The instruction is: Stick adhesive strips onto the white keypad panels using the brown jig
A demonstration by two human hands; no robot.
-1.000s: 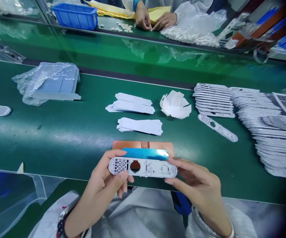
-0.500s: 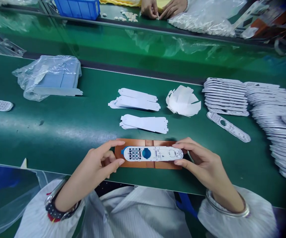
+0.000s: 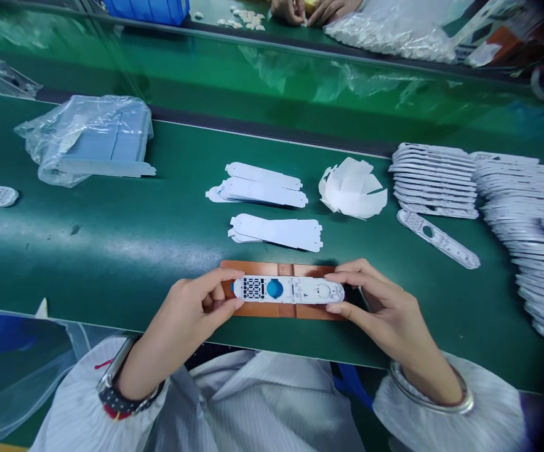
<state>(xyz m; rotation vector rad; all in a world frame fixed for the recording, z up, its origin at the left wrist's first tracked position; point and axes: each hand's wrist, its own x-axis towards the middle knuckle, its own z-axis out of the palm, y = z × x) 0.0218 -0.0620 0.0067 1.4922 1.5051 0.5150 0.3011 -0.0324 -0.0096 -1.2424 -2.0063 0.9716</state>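
A white remote-control shell (image 3: 310, 290), with a grid of button holes and a round opening showing blue, lies lengthwise over a copper-brown block (image 3: 257, 310). My left hand (image 3: 206, 298) pinches its left end between thumb and fingers. At the right end, the thumb and fingers of my right hand (image 3: 370, 298) grip the opposite edges. A bit of blue peeks out at the shell's left tip. Just beyond the block lie white die-cut strips (image 3: 276, 232), with another pile of strips (image 3: 265, 191) behind them.
Curled white peeled papers (image 3: 353, 188) sit right of the strips. Stacked shells (image 3: 435, 179) and a longer leaning row (image 3: 536, 245) fill the right, near one loose shell (image 3: 438, 238). A plastic-wrapped stack (image 3: 105, 138) is at left. A co-worker's hands (image 3: 316, 9) work beyond the divider.
My left hand has moved slightly right and now closes on the shell's left end. The shell has shifted a little to the left. My right hand keeps its grip.
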